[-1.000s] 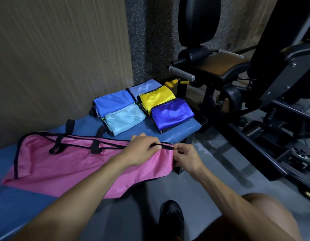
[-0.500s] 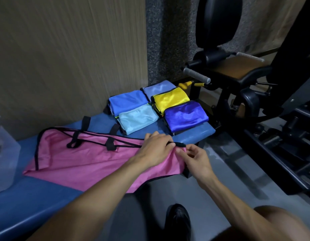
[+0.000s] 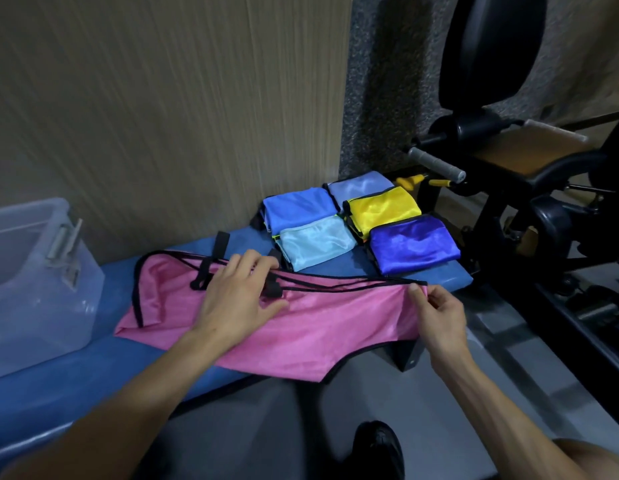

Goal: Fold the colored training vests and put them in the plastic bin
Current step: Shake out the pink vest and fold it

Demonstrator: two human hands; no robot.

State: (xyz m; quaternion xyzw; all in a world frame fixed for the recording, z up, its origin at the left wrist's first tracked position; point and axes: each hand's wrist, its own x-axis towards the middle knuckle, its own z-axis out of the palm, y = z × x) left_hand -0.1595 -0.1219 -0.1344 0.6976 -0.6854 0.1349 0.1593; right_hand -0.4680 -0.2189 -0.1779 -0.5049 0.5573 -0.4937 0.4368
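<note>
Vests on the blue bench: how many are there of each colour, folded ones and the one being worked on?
Pink vest, spread out, left hand flat on it, right hand pinching its corner: 1
Medium blue folded vest: 1
Pale periwinkle folded vest: 1
Light aqua folded vest: 1
Yellow folded vest: 1
Royal blue folded vest: 1
Total: 6

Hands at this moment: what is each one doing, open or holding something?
Left hand: open, fingers spread flat on the pink vest and its black straps.
Right hand: pinching the vest's right corner at the black trim.
</note>
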